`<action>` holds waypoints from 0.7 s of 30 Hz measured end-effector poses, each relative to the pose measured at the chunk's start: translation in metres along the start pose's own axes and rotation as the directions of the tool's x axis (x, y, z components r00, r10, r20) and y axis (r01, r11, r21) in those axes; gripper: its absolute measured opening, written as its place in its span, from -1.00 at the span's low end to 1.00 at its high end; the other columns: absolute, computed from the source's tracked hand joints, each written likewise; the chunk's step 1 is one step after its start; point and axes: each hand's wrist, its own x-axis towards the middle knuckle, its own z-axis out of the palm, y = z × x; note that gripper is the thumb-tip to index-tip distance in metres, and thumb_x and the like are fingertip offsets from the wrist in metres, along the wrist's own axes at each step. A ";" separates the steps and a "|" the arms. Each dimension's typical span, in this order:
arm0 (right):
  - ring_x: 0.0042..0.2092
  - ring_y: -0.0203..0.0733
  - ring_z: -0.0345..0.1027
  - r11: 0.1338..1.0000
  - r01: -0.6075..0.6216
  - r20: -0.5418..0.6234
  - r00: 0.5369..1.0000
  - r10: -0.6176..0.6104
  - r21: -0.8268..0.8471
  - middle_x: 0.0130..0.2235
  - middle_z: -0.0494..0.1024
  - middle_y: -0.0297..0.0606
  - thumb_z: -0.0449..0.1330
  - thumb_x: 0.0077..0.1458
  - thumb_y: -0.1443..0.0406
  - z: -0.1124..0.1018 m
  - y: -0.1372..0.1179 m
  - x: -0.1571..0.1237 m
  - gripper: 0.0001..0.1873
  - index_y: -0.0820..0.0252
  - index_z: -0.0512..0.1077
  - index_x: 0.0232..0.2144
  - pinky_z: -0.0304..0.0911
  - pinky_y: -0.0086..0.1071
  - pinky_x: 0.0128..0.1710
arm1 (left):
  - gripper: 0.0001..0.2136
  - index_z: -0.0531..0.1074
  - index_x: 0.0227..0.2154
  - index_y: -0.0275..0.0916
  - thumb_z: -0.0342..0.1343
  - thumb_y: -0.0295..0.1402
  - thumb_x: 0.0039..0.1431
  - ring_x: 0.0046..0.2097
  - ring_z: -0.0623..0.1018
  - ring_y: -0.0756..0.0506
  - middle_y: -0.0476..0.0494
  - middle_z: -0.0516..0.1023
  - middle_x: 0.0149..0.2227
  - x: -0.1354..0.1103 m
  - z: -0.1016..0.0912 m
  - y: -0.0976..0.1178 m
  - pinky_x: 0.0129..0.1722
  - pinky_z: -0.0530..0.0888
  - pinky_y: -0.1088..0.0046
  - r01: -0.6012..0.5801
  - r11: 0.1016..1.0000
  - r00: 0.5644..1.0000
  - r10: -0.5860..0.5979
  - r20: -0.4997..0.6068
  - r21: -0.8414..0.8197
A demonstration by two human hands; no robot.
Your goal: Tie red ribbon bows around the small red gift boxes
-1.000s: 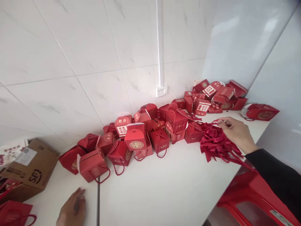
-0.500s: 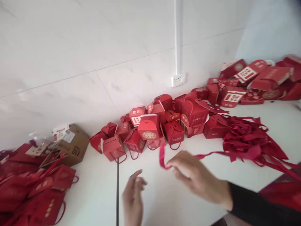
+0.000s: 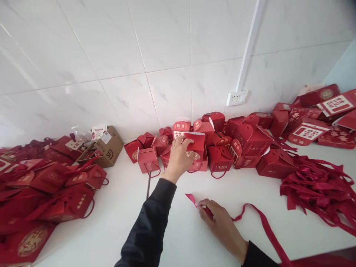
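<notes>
My left hand reaches into the middle of the row of boxes, its fingers bent over a red gift box with a gold round emblem. The hand covers part of that box's front, and the fingertips press on its upper flap. Low over the white table, my right hand pinches a dark red ribbon near one end. The short tip of the ribbon sticks out past the fingers to the left, and the long part trails right and down. A tangled heap of ribbons lies to the right.
Several red boxes with cord handles, such as one box, stand along the tiled wall. Ribbon-tied boxes pile up on the left beside an open cardboard carton. More boxes lie at the right, near a wall socket.
My left hand has gone forward from above the table to the emblem box and closed its fingers on it. My right hand still pinches the ribbon, now lower. The view has shifted left.
</notes>
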 end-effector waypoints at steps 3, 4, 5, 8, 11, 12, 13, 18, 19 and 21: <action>-0.47 -0.15 0.36 0.999 -0.022 -0.019 1.000 0.023 0.039 -0.50 0.47 -0.37 0.02 0.37 0.01 -0.004 -0.001 0.000 -0.62 0.06 0.49 -0.30 0.26 -0.35 -0.47 | -0.68 0.43 -0.12 -0.22 0.21 -0.64 0.08 0.10 0.47 -0.22 -0.24 0.46 0.04 -0.007 -0.006 0.003 0.13 0.47 0.15 -0.033 0.999 0.999 0.033 0.027 0.013; -0.52 -0.18 0.29 0.998 -0.029 -0.034 0.999 0.031 0.050 -0.55 0.40 -0.40 0.01 0.37 -0.01 -0.009 -0.001 0.001 -0.60 0.07 0.49 -0.31 0.21 -0.37 -0.51 | -0.69 0.41 -0.12 -0.21 0.21 -0.63 0.10 0.08 0.48 -0.21 -0.22 0.48 0.01 -0.011 -0.010 0.005 0.10 0.48 0.17 -0.040 0.999 0.999 0.039 0.032 0.021; -0.53 -0.20 0.24 0.998 -0.034 -0.054 0.998 0.037 0.061 -0.57 0.35 -0.42 0.01 0.36 -0.03 -0.017 -0.001 0.001 -0.58 0.08 0.48 -0.31 0.17 -0.38 -0.54 | -0.70 0.40 -0.12 -0.21 0.21 -0.62 0.13 0.05 0.48 -0.21 -0.20 0.49 -0.01 -0.016 -0.016 0.006 0.06 0.49 0.19 -0.043 0.999 0.998 0.042 0.036 0.029; -0.52 -0.22 0.18 0.997 -0.025 -0.148 0.988 0.035 0.069 -0.54 0.34 -0.41 0.06 0.33 -0.06 -0.051 -0.007 0.008 -0.58 0.10 0.49 -0.31 0.13 -0.38 -0.54 | -0.81 0.39 -0.16 -0.18 0.15 -0.57 0.24 -0.05 0.51 -0.16 -0.13 0.51 -0.09 -0.035 -0.036 0.007 -0.07 0.51 0.28 -0.047 0.998 0.998 0.046 0.035 0.035; -0.54 -0.24 0.09 0.999 0.010 -0.274 0.962 0.001 0.040 -0.55 0.27 -0.43 0.11 0.30 -0.06 -0.095 -0.021 0.025 -0.60 0.10 0.49 -0.28 0.05 -0.38 -0.56 | -0.89 0.38 -0.23 -0.17 0.09 -0.54 0.32 -0.18 0.53 -0.07 -0.06 0.52 -0.19 -0.062 -0.056 0.005 -0.19 0.51 0.40 -0.052 0.998 0.998 0.051 0.031 0.022; -0.53 -0.23 0.09 0.999 0.029 -0.313 0.950 -0.020 0.025 -0.55 0.26 -0.43 0.13 0.28 -0.06 -0.109 -0.028 0.033 -0.61 0.10 0.50 -0.29 0.04 -0.37 -0.55 | -0.89 0.38 -0.22 -0.16 0.08 -0.53 0.33 -0.19 0.54 -0.06 -0.04 0.52 -0.21 -0.073 -0.062 0.003 -0.19 0.52 0.42 -0.056 0.998 0.998 0.055 0.029 0.017; -0.51 -0.22 0.11 0.999 0.052 -0.347 0.937 -0.047 0.008 -0.54 0.29 -0.40 0.15 0.26 -0.06 -0.123 -0.037 0.043 -0.61 0.09 0.50 -0.31 0.06 -0.36 -0.53 | -0.89 0.37 -0.18 -0.16 0.08 -0.51 0.34 -0.18 0.56 -0.05 -0.04 0.52 -0.20 -0.083 -0.067 0.002 -0.17 0.54 0.42 -0.058 0.998 0.998 0.057 0.023 0.011; -0.35 -0.12 0.35 0.978 0.196 -0.473 0.857 -0.206 -0.072 -0.42 0.45 -0.31 0.22 0.22 -0.03 -0.178 -0.088 0.100 -0.68 0.03 0.53 -0.33 0.22 -0.25 -0.31 | -0.63 0.30 0.18 -0.08 0.06 -0.51 0.39 -0.09 0.61 -0.02 -0.08 0.54 -0.11 -0.132 -0.084 0.001 -0.05 0.60 0.41 -0.079 0.997 0.993 0.080 0.083 -0.017; -0.32 -0.12 0.40 0.972 0.224 -0.500 0.835 -0.229 -0.070 -0.42 0.42 -0.33 0.22 0.23 -0.01 -0.185 -0.096 0.110 -0.71 0.03 0.52 -0.34 0.21 -0.25 -0.28 | -0.66 0.35 0.14 -0.07 0.04 -0.53 0.40 -0.09 0.61 -0.02 -0.10 0.54 -0.10 -0.140 -0.085 0.002 -0.05 0.59 0.44 -0.110 0.994 0.985 0.113 0.132 -0.029; -0.28 -0.13 0.45 0.958 0.284 -0.585 0.769 -0.258 -0.048 -0.44 0.36 -0.38 0.18 0.25 0.04 -0.191 -0.107 0.123 -0.77 0.01 0.49 -0.31 0.18 -0.25 -0.28 | -0.72 0.44 0.01 -0.11 0.00 -0.58 0.40 -0.08 0.61 -0.02 -0.14 0.53 -0.10 -0.153 -0.088 0.005 -0.08 0.58 0.49 -0.166 0.984 0.963 0.175 0.206 -0.059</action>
